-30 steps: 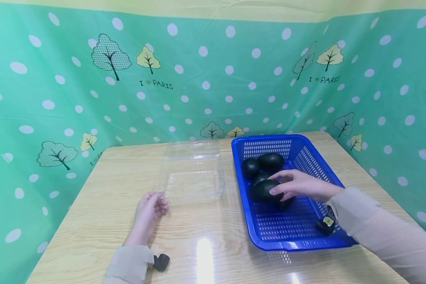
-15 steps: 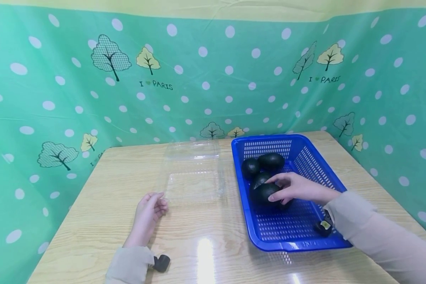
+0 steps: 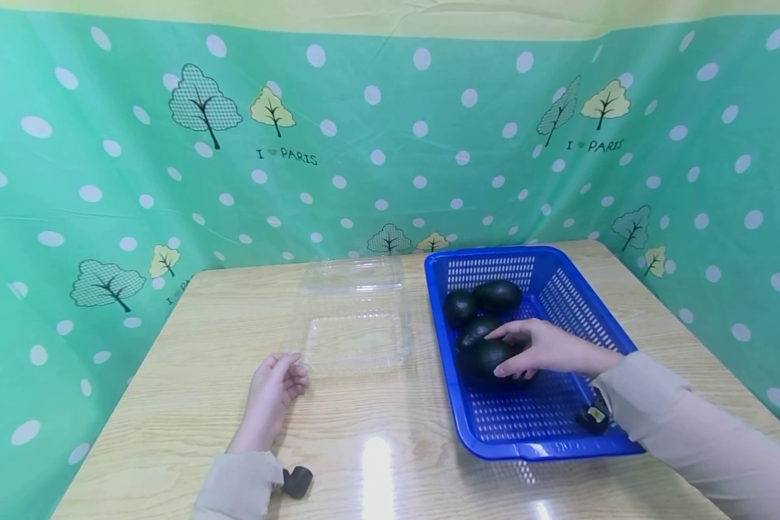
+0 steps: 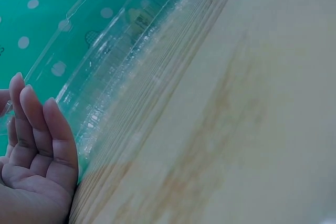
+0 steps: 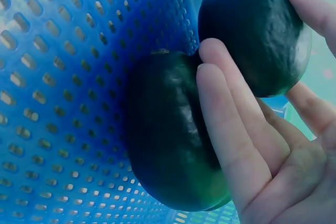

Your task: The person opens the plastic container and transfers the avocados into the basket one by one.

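My right hand [image 3: 552, 350] reaches into the blue basket [image 3: 438, 361] and grips a dark green avocado [image 3: 490, 357] between thumb and fingers. In the right wrist view that avocado [image 5: 257, 30] shows its rounded side, with the fingertips [image 5: 212, 51] against it. Another avocado [image 5: 168, 129] lies beside those fingers, close to the basket wall. At the near left corner of a clear plastic container [image 3: 351, 339], my left hand [image 3: 273, 390] pinches the rim with thumb and index finger. The other fingers [image 4: 58, 135] are loosely bent and hold nothing.
Two more avocados, one at the basket's left wall [image 3: 458, 309] and one behind it [image 3: 497, 295], lie toward the far end. The container's lid [image 3: 354, 274] is folded back toward the green curtain [image 3: 338, 180]. All stand on a wooden table [image 3: 370, 426].
My right hand has shifted slightly, and the avocado it grips has turned and moved a little toward me, showing more of the one behind. My left hand and the container have stayed put.
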Available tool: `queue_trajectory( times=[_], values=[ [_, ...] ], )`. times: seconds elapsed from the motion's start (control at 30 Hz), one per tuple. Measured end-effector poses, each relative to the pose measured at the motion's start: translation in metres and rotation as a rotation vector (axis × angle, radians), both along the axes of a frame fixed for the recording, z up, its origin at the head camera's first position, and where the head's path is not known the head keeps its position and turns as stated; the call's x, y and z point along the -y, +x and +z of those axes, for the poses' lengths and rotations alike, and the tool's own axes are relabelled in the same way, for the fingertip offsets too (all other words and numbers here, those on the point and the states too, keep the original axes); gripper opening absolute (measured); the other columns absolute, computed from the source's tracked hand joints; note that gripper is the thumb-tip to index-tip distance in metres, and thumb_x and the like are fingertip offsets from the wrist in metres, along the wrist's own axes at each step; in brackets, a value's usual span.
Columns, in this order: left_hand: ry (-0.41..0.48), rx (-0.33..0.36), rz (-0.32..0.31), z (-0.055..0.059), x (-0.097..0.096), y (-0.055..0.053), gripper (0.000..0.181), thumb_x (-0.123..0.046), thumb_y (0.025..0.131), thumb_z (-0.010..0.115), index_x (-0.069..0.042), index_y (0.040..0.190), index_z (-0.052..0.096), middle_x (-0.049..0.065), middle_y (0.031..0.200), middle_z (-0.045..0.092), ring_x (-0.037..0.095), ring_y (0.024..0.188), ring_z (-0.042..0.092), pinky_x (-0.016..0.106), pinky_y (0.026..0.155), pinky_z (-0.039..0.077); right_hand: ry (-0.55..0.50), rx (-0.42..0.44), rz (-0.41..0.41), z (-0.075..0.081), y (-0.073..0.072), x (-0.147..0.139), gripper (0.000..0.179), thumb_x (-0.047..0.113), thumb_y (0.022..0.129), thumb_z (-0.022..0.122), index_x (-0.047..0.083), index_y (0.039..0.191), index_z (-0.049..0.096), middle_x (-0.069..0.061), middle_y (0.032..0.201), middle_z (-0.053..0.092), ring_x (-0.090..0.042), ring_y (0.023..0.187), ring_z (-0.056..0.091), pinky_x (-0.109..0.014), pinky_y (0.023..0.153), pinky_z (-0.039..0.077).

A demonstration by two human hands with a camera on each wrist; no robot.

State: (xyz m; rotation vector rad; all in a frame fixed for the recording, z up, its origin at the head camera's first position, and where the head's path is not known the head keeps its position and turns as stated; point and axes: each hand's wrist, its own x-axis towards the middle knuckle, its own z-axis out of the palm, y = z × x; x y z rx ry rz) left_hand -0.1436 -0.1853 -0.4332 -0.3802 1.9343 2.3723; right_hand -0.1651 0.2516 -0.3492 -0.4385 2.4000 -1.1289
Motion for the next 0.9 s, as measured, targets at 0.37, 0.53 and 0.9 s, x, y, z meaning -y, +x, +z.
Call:
queue_trajectory(
  times=[0.37, 0.53, 0.9],
  values=[
    [-0.005, 0.002, -0.005, 0.0003, 0.0008, -0.0004, 0.013, -0.023, 0.103, 0.051, -0.012, 0.104, 0.045, -0.009, 0.076, 0.061, 0.005, 0.073, 0.06, 0.019, 0.076, 0.055, 0.025, 0.052, 0.025, -0.0065, 0.0005, -0.0007, 0.062, 0.027, 0.083, 0.079, 0.007, 0.134, 0.052, -0.027, 0.133, 0.053, -0.024, 0.07, 0.071, -0.039, 0.058, 0.059],
    [-0.001, -0.002, -0.016, 0.0003, 0.0012, -0.0013, 0.009, -0.02, 0.103, 0.048, -0.012, 0.105, 0.045, -0.008, 0.078, 0.061, 0.006, 0.075, 0.06, 0.019, 0.077, 0.055, 0.056, 0.053, 0.03, -0.0054, 0.0003, 0.0, 0.062, 0.028, 0.082, 0.08, 0.009, 0.134, 0.051, -0.027, 0.134, 0.052, -0.025, 0.068, 0.07, -0.039, 0.058, 0.058],
    [-0.104, 0.059, -0.018, 0.0076, 0.0046, 0.0032, 0.026, -0.029, 0.103, 0.049, -0.009, 0.118, 0.042, -0.006, 0.082, 0.062, 0.008, 0.077, 0.062, 0.02, 0.077, 0.056, 0.12, -0.011, -0.011, 0.0005, 0.0002, -0.0041, 0.06, 0.034, 0.086, 0.076, 0.006, 0.133, 0.053, -0.021, 0.128, 0.059, -0.023, 0.063, 0.066, -0.037, 0.061, 0.057]
  ],
)
